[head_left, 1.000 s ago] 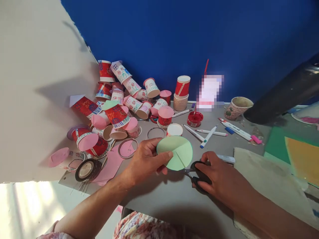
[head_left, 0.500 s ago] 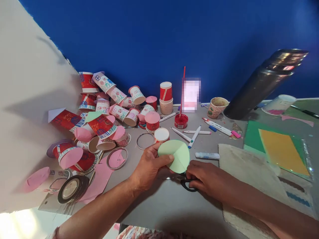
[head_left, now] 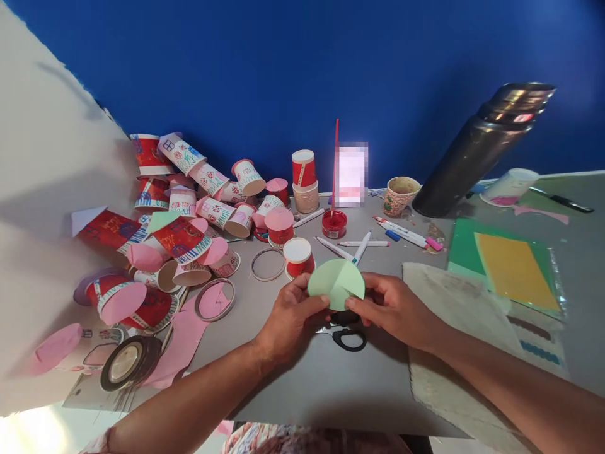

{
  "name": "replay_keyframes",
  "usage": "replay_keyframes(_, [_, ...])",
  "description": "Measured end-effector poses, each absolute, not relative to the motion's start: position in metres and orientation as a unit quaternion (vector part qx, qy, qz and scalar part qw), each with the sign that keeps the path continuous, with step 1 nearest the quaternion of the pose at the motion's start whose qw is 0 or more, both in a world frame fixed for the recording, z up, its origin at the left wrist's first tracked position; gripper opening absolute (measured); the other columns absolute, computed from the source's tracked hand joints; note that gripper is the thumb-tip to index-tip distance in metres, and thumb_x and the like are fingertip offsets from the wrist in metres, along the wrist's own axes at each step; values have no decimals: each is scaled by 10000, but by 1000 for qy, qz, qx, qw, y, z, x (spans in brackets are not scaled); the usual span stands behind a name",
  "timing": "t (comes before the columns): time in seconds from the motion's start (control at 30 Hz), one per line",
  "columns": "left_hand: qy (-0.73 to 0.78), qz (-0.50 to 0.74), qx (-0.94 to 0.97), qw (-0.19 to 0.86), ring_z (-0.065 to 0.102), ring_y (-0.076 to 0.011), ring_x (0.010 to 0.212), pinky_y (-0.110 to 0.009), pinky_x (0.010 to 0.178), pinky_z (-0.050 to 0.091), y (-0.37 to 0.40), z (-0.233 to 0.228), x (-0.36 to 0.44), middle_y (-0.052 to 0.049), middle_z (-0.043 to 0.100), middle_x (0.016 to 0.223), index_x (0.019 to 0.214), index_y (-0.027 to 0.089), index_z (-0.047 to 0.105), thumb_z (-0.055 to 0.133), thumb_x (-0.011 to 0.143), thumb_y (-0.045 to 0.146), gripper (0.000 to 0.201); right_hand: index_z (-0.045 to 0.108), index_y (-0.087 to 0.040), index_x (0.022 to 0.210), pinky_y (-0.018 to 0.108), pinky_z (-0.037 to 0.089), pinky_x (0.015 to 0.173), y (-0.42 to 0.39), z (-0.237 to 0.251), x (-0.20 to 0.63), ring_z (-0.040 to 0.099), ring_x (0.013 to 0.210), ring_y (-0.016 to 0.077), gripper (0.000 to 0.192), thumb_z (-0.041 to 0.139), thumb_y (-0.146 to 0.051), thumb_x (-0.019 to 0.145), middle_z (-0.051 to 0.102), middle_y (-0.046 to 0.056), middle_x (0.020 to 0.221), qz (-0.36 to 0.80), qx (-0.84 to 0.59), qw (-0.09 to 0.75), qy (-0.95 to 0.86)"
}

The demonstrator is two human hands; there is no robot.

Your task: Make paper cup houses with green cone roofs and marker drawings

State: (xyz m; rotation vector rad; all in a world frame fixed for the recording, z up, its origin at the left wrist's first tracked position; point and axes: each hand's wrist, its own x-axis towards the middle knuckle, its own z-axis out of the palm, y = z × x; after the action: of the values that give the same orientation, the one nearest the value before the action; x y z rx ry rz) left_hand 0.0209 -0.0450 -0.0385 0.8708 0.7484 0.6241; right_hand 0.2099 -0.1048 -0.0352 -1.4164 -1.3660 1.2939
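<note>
A light green paper circle (head_left: 336,280), with a cut or crease running from its middle to the lower right edge, is held up between both hands. My left hand (head_left: 293,309) pinches its left side, thumb on top. On the right edge, my right hand (head_left: 390,307) grips it the same way; the fingers beneath are partly hidden. Black-handled scissors (head_left: 350,340) lie on the table just below the paper, their blades partly hidden. Behind the circle stands a red paper cup (head_left: 299,261) with a white top.
Decorated paper cups (head_left: 182,236) with pink paper tops are heaped at the left, near a roll of tape (head_left: 125,364). Markers (head_left: 363,246) and a jar of red paint (head_left: 334,224) are behind my hands. A black bottle (head_left: 472,157), a cloth (head_left: 437,315) and coloured paper (head_left: 515,268) occupy the right.
My right hand has let go of the scissors, which now lie on the table, and has taken hold of the green circle's right edge. The view has shifted slightly right.
</note>
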Motion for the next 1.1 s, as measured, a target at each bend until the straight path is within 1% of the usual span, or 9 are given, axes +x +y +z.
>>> replay_keyframes(0.13, [370,300,476,739,608,-137,744,-238,668,484,-35,-34,14,-28,678,891,991,180,695,832,712,337,348,567,-195,713,231,342,519,-105,-32,217,461,567,112,137,618,-281,806,527,-54,614,467,-576,283,-608])
replay_keyframes(0.23, [392,269,540,694,585,-128,697,-232,636,460,-32,-35,13,-28,674,811,906,147,714,860,684,325,320,532,-198,662,232,291,502,-105,-32,217,416,553,104,158,622,-256,778,490,-62,587,445,-580,240,-639])
replay_keyframes(0.33, [411,277,525,692,553,-103,618,-219,591,439,-32,-38,16,5,642,713,827,142,673,858,671,287,283,558,-195,709,230,336,520,-104,-34,217,453,562,109,169,634,-310,807,523,-56,601,467,-582,291,-599])
replay_keyframes(0.47, [407,328,445,727,584,-96,602,-204,579,468,-35,-38,20,24,662,730,855,173,581,840,669,228,323,613,-182,832,235,434,572,-102,-36,215,536,623,123,240,694,-407,818,600,-31,713,537,-553,365,-522])
replay_keyframes(0.57, [401,324,406,755,597,-105,575,-219,556,497,-39,-37,21,44,665,745,950,206,547,854,660,228,423,602,-186,787,237,432,561,-102,-37,213,537,601,121,261,697,-427,827,584,-37,690,551,-546,352,-523])
replay_keyframes(0.67, [410,303,415,754,602,-122,566,-247,540,514,-43,-38,20,40,661,761,1033,219,575,862,683,293,459,569,-197,734,237,398,533,-101,-35,215,532,553,116,272,643,-429,856,569,-45,641,531,-569,336,-531])
replay_keyframes(0.73, [412,315,446,729,585,-112,590,-230,557,490,-43,-39,19,20,659,770,1000,202,636,848,725,351,378,566,-202,720,235,374,517,-100,-33,217,522,531,116,254,620,-411,854,563,-48,595,520,-589,312,-534])
replay_keyframes(0.87, [411,315,525,675,511,-94,607,-208,561,410,-40,-42,15,4,619,700,788,161,704,822,780,391,258,521,-216,639,233,306,480,-99,-28,219,465,515,115,248,602,-366,820,503,-53,532,494,-616,257,-557])
replay_keyframes(1.1, [421,269,531,684,495,-102,631,-226,586,390,-36,-45,13,-2,605,702,788,157,688,798,810,392,261,556,-212,690,244,306,525,-100,-31,217,392,573,113,248,564,-388,865,473,-54,601,437,-628,294,-573])
